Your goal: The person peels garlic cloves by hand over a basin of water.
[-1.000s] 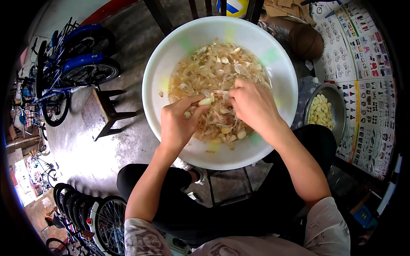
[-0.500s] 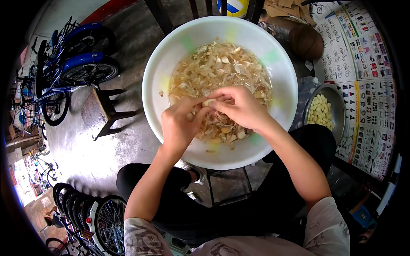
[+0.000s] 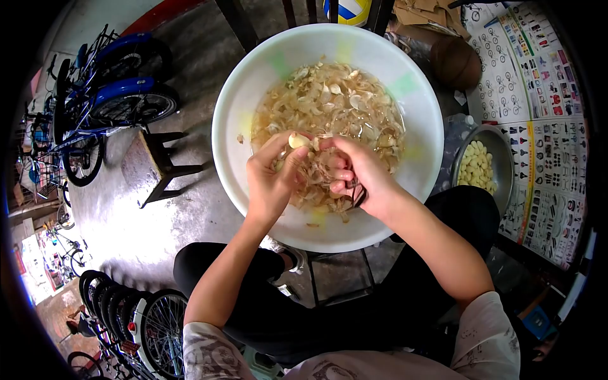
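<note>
A pale garlic clove (image 3: pixel 297 140) is pinched between the thumb and forefinger of my left hand (image 3: pixel 269 180). Close beside it, my right hand (image 3: pixel 369 174) has its thumb and forefinger near the clove, at a bit of papery skin, while its other fingers curl into the palm. From under that palm sticks a small dark tool (image 3: pixel 360 196), mostly hidden, so its kind is unclear. Both hands are over a large white basin (image 3: pixel 415 114), which contains water with a thick layer of floating garlic skins (image 3: pixel 329 92).
Right of the basin, a metal bowl (image 3: pixel 503 158) holds peeled garlic cloves (image 3: pixel 476 168). Printed sheets (image 3: pixel 532 126) cover a surface beyond it, near a brown ball (image 3: pixel 455 62). A wooden stool (image 3: pixel 152 166) and several bicycles (image 3: pixel 126 95) stand on the left.
My hands have drawn slightly apart and turned. The clove, earlier between both hands' fingers, now sits up in my left fingertips. The dark tool under my right palm has come into view.
</note>
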A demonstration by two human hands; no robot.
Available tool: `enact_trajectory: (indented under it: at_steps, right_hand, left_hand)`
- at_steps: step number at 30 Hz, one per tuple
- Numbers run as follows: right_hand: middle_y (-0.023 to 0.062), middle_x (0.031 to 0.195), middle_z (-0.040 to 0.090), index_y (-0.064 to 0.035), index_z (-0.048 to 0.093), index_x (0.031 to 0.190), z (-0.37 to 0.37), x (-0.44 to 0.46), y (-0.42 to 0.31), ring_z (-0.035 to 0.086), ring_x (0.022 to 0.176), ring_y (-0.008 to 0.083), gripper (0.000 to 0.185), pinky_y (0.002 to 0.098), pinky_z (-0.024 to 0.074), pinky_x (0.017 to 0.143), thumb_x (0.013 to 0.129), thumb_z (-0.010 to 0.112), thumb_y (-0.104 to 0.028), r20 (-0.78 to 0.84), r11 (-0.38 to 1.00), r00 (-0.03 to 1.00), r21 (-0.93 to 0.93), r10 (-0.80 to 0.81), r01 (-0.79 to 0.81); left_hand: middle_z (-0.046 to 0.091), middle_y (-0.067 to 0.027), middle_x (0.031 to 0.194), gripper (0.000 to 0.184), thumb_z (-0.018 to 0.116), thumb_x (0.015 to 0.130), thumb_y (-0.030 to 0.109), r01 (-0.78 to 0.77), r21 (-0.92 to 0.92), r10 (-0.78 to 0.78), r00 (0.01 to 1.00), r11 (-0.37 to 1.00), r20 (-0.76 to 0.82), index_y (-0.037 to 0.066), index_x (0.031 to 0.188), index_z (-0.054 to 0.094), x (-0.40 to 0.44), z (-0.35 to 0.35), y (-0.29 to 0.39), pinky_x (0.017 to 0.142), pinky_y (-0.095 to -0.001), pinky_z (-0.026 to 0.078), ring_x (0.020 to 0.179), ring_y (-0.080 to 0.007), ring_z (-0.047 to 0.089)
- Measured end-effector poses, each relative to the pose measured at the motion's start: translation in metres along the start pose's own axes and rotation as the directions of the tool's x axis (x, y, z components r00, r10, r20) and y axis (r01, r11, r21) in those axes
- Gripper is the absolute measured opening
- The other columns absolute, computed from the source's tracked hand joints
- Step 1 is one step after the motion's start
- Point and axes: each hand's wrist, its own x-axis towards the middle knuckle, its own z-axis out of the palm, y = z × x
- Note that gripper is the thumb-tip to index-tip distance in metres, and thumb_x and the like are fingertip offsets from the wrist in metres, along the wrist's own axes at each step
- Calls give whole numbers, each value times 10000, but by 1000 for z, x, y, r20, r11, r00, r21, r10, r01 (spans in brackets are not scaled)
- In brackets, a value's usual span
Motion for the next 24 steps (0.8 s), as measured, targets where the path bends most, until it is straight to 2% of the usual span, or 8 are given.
enact_trajectory:
  at_steps: [1, 3, 5, 11, 13, 14, 18, 24]
  right_hand:
    - [-72, 711, 412, -103, 617, 1037, 0, 1, 1, 362, 549, 21, 179, 217, 372, 511, 991, 581, -272, 0, 1000, 1000, 0, -1, 1]
    - [-71, 748, 439, -105, 634, 1021, 1, 3, 2, 433, 623, 42, 181, 261, 444, 553, 972, 590, -274, -235, 996, 971, -79, -54, 37]
    - [-65, 804, 480, -106, 647, 1012, 1, 5, 3, 476, 698, 64, 190, 292, 489, 610, 971, 592, -283, -256, 995, 965, -91, -50, 28]
    - [-33, 936, 526, -118, 643, 1031, 6, -3, -1, 501, 803, 88, 189, 321, 504, 675, 951, 585, -280, -165, 990, 986, -138, -4, -19]
    - [-28, 1008, 518, -127, 625, 1072, 6, -3, -1, 506, 919, 90, 193, 305, 491, 752, 919, 550, -217, -75, 934, 996, -351, 38, -62]
    - [-13, 1122, 532, -86, 598, 1183, 8, -7, -3, 504, 1033, 101, 336, 285, 472, 846, 859, 515, -52, -19, 894, 996, -440, 89, -88]
    - [44, 1252, 559, 31, 516, 1337, 6, -8, 8, 528, 1129, 129, 554, 299, 473, 935, 806, 480, 185, 249, 895, 968, -429, -10, 120]
    - [80, 1074, 638, 52, 588, 1227, 7, -5, 0, 628, 962, 118, 345, 240, 518, 846, 890, 656, 45, 223, 808, 967, -543, -123, 229]
  left_hand:
    - [667, -55, 1024, 202, 685, 926, 81, -1, 0, 1, 1000, 1000, 1, -16, 1104, 690, 1, -1, -1, 535, -231, 508, 734, -78, 615]
    - [702, -57, 927, 198, 644, 944, 63, 15, 63, -16, 1000, 998, 4, -24, 1118, 683, 2, -2, -4, 527, -237, 509, 663, -74, 610]
    - [705, -66, 901, 207, 639, 943, 61, 10, 81, -10, 1000, 997, -2, -30, 1125, 678, 4, -3, -3, 524, -241, 503, 629, -78, 604]
    - [672, -56, 904, 302, 613, 980, 156, 111, 111, -109, 994, 988, -18, -45, 1204, 635, 5, -8, -5, 537, -224, 482, 687, -74, 578]
    - [661, -53, 883, 304, 606, 981, 158, 136, 100, -134, 991, 986, -29, -46, 1205, 633, 6, -9, -5, 530, -227, 477, 670, -75, 575]
    - [658, -50, 875, 303, 597, 983, 161, 129, 102, -128, 992, 986, -16, -50, 1198, 632, 6, -11, -7, 524, -230, 474, 658, -76, 573]
    - [638, -39, 844, 293, 574, 987, 175, 137, 120, -137, 991, 983, -12, -48, 1166, 639, 6, -11, -2, 515, -235, 464, 629, -79, 565]
    - [611, -26, 832, 283, 573, 981, 189, 221, -43, -222, 974, 974, -35, -24, 1150, 651, 11, -14, -13, 525, -234, 455, 599, -86, 546]
